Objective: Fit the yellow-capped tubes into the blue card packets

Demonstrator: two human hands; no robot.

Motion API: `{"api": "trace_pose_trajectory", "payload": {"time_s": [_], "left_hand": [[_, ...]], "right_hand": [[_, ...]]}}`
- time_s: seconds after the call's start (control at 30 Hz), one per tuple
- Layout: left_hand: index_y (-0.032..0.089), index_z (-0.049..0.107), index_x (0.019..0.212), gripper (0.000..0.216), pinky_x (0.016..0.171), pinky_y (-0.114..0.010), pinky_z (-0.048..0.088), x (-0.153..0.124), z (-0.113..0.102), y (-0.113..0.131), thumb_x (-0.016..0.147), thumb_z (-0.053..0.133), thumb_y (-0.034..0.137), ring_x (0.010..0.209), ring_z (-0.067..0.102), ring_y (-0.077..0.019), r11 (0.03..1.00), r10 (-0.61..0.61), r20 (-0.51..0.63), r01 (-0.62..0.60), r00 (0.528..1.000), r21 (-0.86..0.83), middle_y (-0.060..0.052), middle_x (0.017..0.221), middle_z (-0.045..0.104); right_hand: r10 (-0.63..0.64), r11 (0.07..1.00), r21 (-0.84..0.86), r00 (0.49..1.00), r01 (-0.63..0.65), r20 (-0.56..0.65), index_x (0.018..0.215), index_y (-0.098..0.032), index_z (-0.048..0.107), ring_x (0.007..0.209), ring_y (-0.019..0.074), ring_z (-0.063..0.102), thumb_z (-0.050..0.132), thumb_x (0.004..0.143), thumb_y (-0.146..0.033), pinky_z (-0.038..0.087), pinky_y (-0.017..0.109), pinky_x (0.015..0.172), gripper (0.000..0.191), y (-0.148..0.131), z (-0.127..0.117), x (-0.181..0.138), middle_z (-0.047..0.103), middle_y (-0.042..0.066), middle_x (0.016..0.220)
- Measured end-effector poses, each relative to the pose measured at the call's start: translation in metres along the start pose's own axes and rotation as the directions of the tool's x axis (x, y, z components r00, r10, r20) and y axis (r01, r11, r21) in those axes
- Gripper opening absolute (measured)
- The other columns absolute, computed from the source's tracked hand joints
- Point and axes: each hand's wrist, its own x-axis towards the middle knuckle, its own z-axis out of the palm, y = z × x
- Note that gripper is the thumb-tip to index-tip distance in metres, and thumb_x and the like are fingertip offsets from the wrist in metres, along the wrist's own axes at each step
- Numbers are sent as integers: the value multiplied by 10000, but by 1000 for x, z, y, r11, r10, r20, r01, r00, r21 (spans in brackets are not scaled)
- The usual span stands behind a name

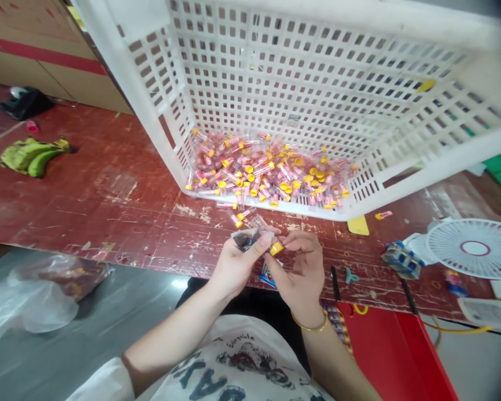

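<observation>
My left hand (236,266) is closed around a clear plastic tube with a yellow cap (276,248). A small dark piece (246,240), too blurred to name, shows at the same hand's fingers. My right hand (301,272) has its thumb and fingertips closed at the tube's capped end. Just beyond the hands, a few loose yellow-capped tubes (236,218) lie on the red table (121,184). Many more capped tubes (271,167) with pinkish contents are heaped in a white plastic basket (267,72), tipped with its opening toward me.
Green bananas (35,156) and a black object (27,103) lie at the left, before a cardboard box (45,55). To the right are a white fan (476,248), a blue pack (403,260) and a yellow card (358,225). A red drawer (392,345) sits below the table edge.
</observation>
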Motion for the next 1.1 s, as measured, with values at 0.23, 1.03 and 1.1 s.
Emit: {"api": "trace_pose_trajectory", "payload": {"time_s": [0.23,1.03,1.1], "left_hand": [[155,733,917,219,917,-371,486,3,-1,-4,748,727,294,908,678,-223,1000,17,-7,-17,1000,7,-82,919,742],[153,739,842,224,861,-363,504,12,-7,-1,702,756,327,879,671,-218,995,22,-76,-14,997,99,-75,874,739],[160,735,830,228,845,-359,518,17,-9,5,682,771,330,856,681,-211,998,48,-142,-40,989,57,-63,860,739]], "right_hand": [[-13,996,-90,999,9,-35,877,-242,523,842,188,563,688,734,-134,523,376,744,244,-1,-1,-4,527,31,898],[-123,946,-293,990,139,71,1042,-305,660,840,194,671,687,748,-104,578,356,772,357,5,-9,-9,713,37,927],[-119,946,-297,991,132,63,1021,-312,675,833,191,675,707,726,-92,579,344,775,370,5,-10,-11,721,28,912]]}}
